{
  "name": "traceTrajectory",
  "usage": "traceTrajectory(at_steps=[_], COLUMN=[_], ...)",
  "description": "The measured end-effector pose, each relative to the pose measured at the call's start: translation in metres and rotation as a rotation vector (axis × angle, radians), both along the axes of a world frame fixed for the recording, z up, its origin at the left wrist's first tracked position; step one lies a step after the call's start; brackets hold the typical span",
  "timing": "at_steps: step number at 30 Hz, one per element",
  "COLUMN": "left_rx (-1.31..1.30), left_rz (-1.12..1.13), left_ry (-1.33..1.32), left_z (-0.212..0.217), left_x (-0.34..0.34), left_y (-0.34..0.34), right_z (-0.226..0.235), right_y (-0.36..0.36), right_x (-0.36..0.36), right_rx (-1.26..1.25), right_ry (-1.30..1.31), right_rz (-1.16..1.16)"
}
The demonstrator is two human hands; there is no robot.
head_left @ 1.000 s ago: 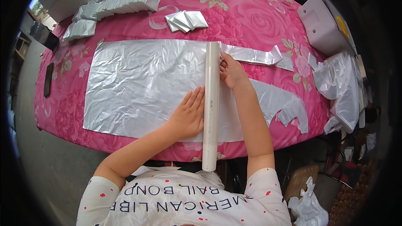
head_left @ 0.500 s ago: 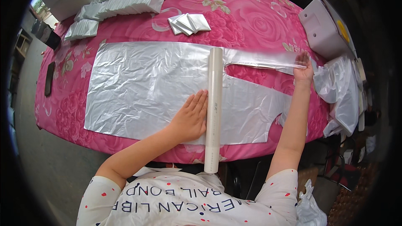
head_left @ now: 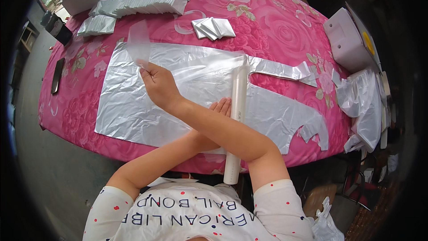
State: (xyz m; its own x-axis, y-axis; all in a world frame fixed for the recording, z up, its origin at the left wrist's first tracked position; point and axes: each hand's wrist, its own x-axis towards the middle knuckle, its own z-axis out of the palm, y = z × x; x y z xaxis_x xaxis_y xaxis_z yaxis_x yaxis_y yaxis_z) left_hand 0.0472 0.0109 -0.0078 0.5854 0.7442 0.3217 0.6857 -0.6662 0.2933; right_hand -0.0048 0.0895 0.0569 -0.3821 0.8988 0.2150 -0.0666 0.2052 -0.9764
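A silvery plastic bag point(head_left: 129, 107) lies flat on the pink flowered tablecloth point(head_left: 276, 22). A long white tube point(head_left: 238, 107) lies across the bag, pointing away from me. My left hand point(head_left: 221, 106) presses flat on the bag just left of the tube, partly hidden under my right forearm. My right hand point(head_left: 159, 85) is crossed over to the left and pinches one handle strip point(head_left: 138, 44) of the bag, lifted above the sheet and folded back over the tube. The other handle strip point(head_left: 285, 69) still lies flat to the right of the tube.
Stacks of folded silvery bags point(head_left: 147, 0) and a small folded pile point(head_left: 213, 27) sit at the far side. A white box point(head_left: 350, 40) and a heap of loose bags point(head_left: 365, 107) stand at the right edge. A dark phone point(head_left: 57, 76) lies at the left edge.
My right hand took a handle strip at the right of the table and swung it leftward over the tube. My left hand and the tube stayed in place.
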Motion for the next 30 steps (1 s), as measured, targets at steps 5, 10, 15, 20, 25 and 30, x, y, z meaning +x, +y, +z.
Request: traceTrajectory(at_steps=[5,10,15,20,25,30], left_rx=[0.075,0.048,-0.08,-0.838,-1.52,-1.497], left_rz=[0.053,0.055,0.078,0.115,0.138,0.386], left_ry=[0.079,0.001,-0.452,-1.137,-1.602,-1.609], left_z=[-0.009,-0.005,0.004,0.032,0.031,0.034], left_x=[0.011,0.006,-0.009,-0.008,0.017,0.008], left_y=[0.003,0.003,0.031,0.104,0.128,0.133], right_z=[-0.055,-0.018,0.034,0.015,-0.015,-0.019], right_y=[0.006,-0.027,-0.066,-0.077,-0.076,-0.062], right_x=[-0.057,-0.022,0.106,0.217,0.262,0.26], right_rx=[0.219,0.329,0.508,0.459,0.379,0.393], right_ry=[-0.395,-0.471,-0.348,-0.61,-0.686,-0.769], right_rz=[0.068,0.288,0.129,-0.247,-0.188,-0.031])
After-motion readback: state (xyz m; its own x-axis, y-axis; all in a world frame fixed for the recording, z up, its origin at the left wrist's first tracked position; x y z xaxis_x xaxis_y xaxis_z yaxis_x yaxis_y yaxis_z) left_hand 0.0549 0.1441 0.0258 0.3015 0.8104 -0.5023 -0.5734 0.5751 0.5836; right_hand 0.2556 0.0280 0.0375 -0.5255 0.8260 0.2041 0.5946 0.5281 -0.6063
